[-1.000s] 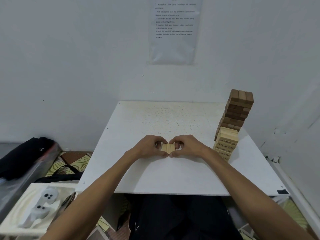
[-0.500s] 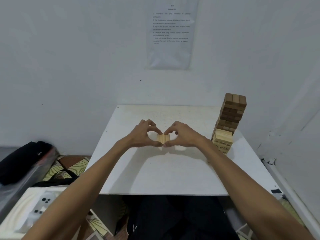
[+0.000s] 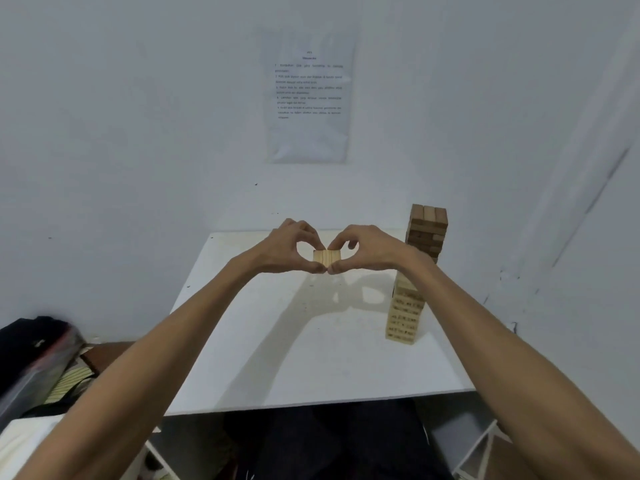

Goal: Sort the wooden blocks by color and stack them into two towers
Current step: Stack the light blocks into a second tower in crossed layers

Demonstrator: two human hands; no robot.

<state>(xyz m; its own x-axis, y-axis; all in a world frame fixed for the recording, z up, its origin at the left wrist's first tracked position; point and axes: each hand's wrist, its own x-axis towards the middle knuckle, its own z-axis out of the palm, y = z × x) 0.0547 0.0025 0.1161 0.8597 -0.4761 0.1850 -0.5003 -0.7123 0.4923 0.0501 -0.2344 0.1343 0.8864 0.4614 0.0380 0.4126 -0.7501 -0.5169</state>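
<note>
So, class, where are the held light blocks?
Head view, centre: light blocks pinched between left hand and right hand, above the table, left of the light tower.

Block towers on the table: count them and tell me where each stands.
2. The dark tower stands at the table's far right edge; the light tower stands nearer, just in front of it, its top hidden by the right forearm.

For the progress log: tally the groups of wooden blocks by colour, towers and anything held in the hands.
Dark brown tower: 1
Light tower: 1
Light block bundle, pinched between the left hand and the right hand: 1
Total: 3 groups
</note>
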